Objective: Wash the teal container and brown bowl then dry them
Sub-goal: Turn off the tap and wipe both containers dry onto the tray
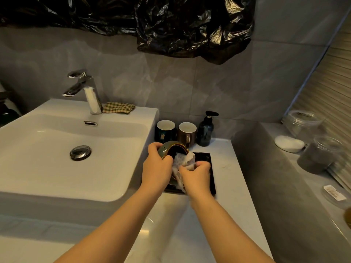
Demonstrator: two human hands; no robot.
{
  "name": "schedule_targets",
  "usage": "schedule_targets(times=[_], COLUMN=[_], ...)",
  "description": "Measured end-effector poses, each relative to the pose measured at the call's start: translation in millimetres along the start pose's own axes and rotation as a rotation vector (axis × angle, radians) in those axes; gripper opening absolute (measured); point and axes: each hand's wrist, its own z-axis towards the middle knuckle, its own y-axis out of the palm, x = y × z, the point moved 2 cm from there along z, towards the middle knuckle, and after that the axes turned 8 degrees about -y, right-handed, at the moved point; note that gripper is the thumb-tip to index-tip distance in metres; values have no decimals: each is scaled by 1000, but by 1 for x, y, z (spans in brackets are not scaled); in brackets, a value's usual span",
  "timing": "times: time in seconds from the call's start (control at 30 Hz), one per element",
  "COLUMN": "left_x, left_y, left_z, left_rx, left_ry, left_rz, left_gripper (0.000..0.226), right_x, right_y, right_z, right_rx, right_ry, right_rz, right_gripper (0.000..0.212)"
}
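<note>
Head view, single frame.

- Left grip [156, 167]: fingers were curled round the outer wall of the teal container [171, 147], holding it firmly.
- Teal container: it was tipped on its side with the mouth turned to the right. The inside was dark and the rim gold-coloured. It sat over the far left part of the black tray [206, 158]; the hands hid whether it touched the tray.
- Right grip [197, 173]: it was closed on a crumpled white cloth [185, 158], pinched between thumb and fingers. The upper part of the cloth was pushed into the container's mouth, and the lower part hung between the two hands.
- Black tray: it lay on the white bench [228, 177], just to the right of the sink basin [57, 168].
- Behind the tray, against the wall, three things stood upright in a row, left to right: a teal mug [165, 130], a brown mug [187, 132] and a dark pump bottle [206, 130]. The two mugs were just beside each other.
- Sink basin: white, with a chrome drain plug [80, 152] in the middle. The chrome tap [85, 88] was at the back edge, and no water could be seen at the spout.
- A checked cloth [118, 107] lay folded on the basin's back rim, just right of the tap.
- A crumpled black plastic sheet [190, 25] hung on the wall above.
- On the grey ledge [266, 168] at right stood two clear jars [321, 154] and, between them, a white disc [289, 143].
</note>
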Motion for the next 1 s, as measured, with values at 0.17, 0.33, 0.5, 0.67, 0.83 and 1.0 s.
schedule_targets(times=[0.17,0.33,0.5,0.67,0.83,1.0], left_x=[2,1,4,7,-1,0], left_y=[3,2,2,8,6,1], left_z=[-7,-4,-8,-20,-16,-8], left_rx=[-53,-295,-238,-12,-56,-286], left_ry=[127,54,91,213,139,122], left_rz=[249,482,437,328,413,595], left_gripper=[36,21,25,38,39,27], right_x=[-9,-33,-26,-1,-3,-16], right_y=[-3,-21,-24,-1,-3,-20], right_z=[-1,-6,-2,-15,-19,-8], right_rx=[-111,-221,-132,18,-9,-78], right_ry=[81,-1006,-918,164,175,-1134], right_rz=[-262,-917,-873,106,58,-946], right_gripper=[26,27,19,19,18,28])
